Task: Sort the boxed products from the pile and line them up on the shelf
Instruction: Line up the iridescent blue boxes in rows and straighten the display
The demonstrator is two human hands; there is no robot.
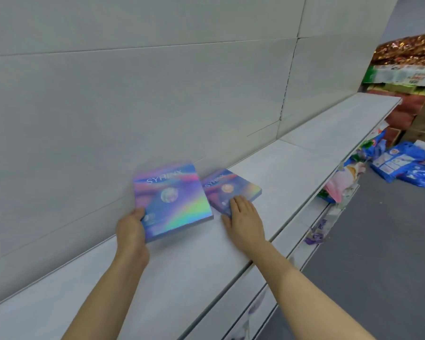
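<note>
Our left hand (132,228) gripping the near corner of a holographic box (171,201) on the white shelf (292,163), second box (231,190) flat just right of it, our right hand (243,214) resting on it with fingers straight, blue packets (400,165) on the floor far right
</note>
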